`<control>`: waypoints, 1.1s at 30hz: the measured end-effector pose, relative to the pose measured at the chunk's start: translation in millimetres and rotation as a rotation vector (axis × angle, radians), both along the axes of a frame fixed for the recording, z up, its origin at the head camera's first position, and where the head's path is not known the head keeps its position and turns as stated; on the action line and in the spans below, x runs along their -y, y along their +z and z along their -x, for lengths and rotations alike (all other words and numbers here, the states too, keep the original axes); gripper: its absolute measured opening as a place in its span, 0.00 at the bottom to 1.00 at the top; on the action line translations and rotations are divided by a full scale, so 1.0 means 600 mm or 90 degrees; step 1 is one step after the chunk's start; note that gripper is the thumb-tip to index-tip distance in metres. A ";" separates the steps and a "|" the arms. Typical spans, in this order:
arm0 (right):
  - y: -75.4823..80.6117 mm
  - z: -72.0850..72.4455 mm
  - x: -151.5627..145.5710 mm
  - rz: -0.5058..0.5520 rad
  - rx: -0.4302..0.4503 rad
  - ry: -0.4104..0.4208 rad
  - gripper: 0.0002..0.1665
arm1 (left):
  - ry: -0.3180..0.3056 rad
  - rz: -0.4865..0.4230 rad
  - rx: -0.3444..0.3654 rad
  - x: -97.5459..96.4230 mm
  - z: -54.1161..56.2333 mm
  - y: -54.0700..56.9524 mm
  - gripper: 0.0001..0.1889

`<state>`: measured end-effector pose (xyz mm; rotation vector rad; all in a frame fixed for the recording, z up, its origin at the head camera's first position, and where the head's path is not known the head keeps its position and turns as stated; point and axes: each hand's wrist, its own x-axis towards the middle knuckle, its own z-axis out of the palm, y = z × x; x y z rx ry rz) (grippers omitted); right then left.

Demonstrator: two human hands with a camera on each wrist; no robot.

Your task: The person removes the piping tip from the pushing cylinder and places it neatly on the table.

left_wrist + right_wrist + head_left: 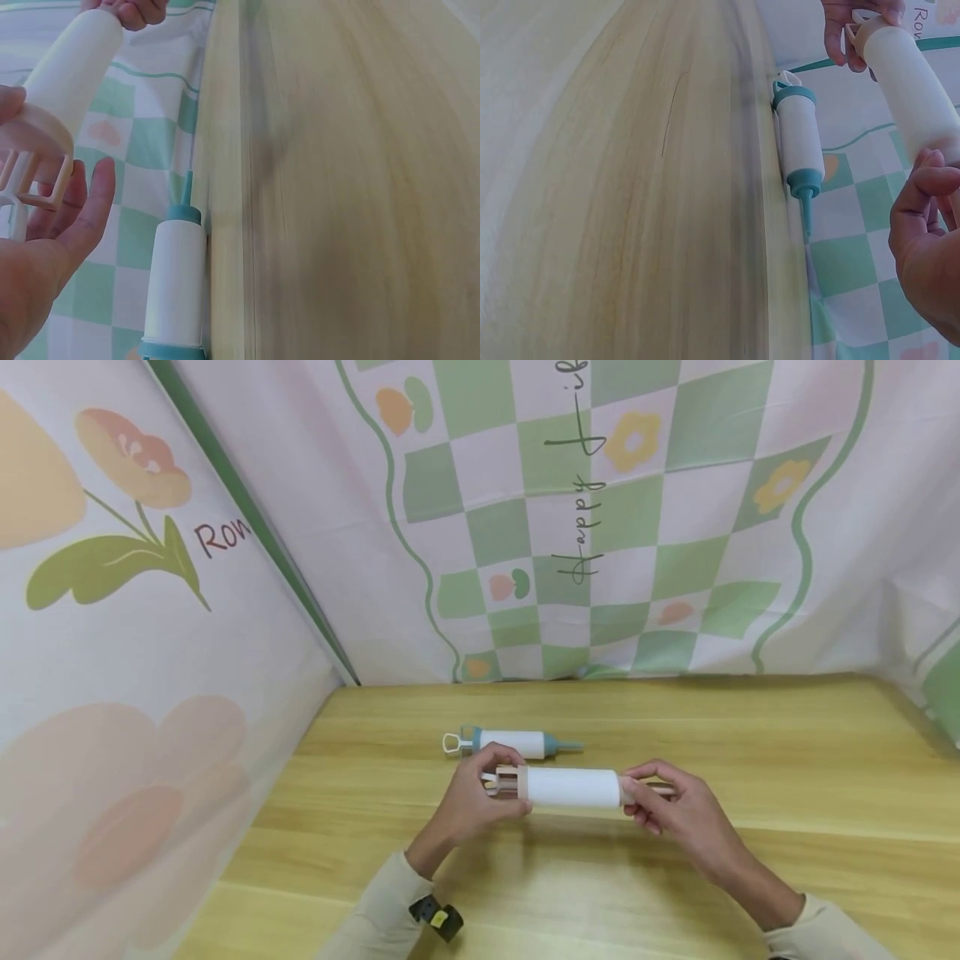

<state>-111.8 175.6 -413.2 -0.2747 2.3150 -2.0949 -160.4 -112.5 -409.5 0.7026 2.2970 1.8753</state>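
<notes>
A large plastic syringe point(573, 787) with a white barrel and pale beige ends is held level over the wooden table. My left hand point(480, 797) grips its beige collar at the handle end, thumb below and fingers above. At the opposite end, my right hand point(686, 814) pinches the beige tip, with the thin nozzle passing behind the fingers. In the left wrist view the collar's loop handles point(34, 184) show near the left palm. Just behind lies a second syringe point(513, 744) with a white barrel and teal ends, its nozzle pointing right.
The wooden table point(825, 760) extends to both sides of the hands. A printed cloth point(487, 535) with green checks hangs along its back edge, and another flowered cloth point(247, 635) hangs at the left.
</notes>
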 end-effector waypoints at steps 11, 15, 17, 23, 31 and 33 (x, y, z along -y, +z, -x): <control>-0.004 0.002 -0.002 -0.023 -0.030 -0.011 0.14 | 0.012 0.013 -0.007 -0.002 0.006 -0.001 0.23; -0.001 -0.001 0.000 -0.066 -0.062 -0.031 0.13 | 0.029 0.013 -0.009 0.001 0.007 -0.005 0.22; 0.002 -0.001 0.002 -0.090 -0.080 -0.036 0.13 | 0.041 0.011 -0.013 0.003 0.007 -0.005 0.22; 0.001 0.004 0.005 -0.113 -0.094 -0.020 0.11 | 0.036 0.000 -0.026 0.009 0.005 -0.005 0.22; -0.008 0.002 0.003 -0.115 -0.111 -0.017 0.11 | 0.030 0.012 -0.024 0.007 0.008 -0.012 0.21; -0.010 0.001 0.002 -0.112 -0.120 -0.018 0.10 | 0.032 0.012 -0.022 0.007 0.007 -0.013 0.21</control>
